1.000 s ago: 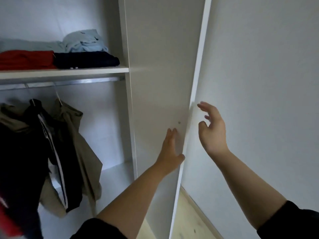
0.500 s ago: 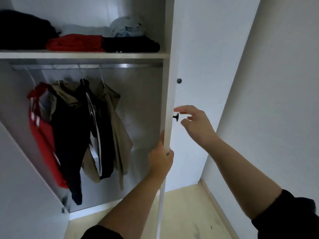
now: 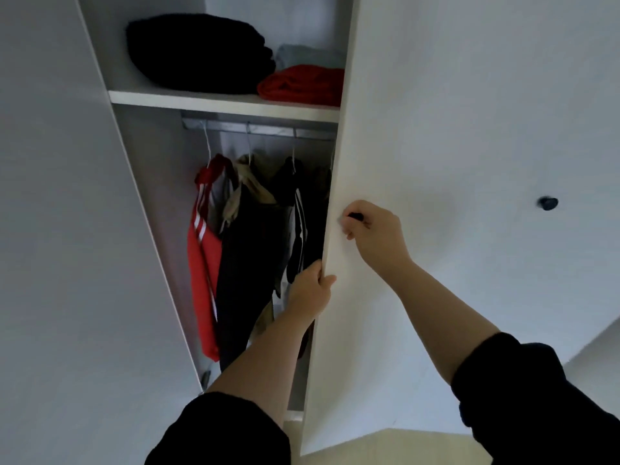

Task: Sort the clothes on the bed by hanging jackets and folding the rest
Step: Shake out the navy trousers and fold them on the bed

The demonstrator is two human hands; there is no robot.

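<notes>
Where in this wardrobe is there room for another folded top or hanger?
Shelf: only a narrow bare strip left of the black pile; the red folded top fills the right. Below: a gap between the side wall and the red jacket; the dark jackets crowd against the door.

Taking the door [image 3: 436,146] as our anchor: left of it we've got the shelf [image 3: 221,102] with folded clothes [image 3: 198,52] on it and, lower, jackets [image 3: 248,250] hanging. Our left hand [image 3: 310,290] wraps the door's edge, right hand [image 3: 372,229] on its front, at what looks like a knob [image 3: 356,216].
</notes>
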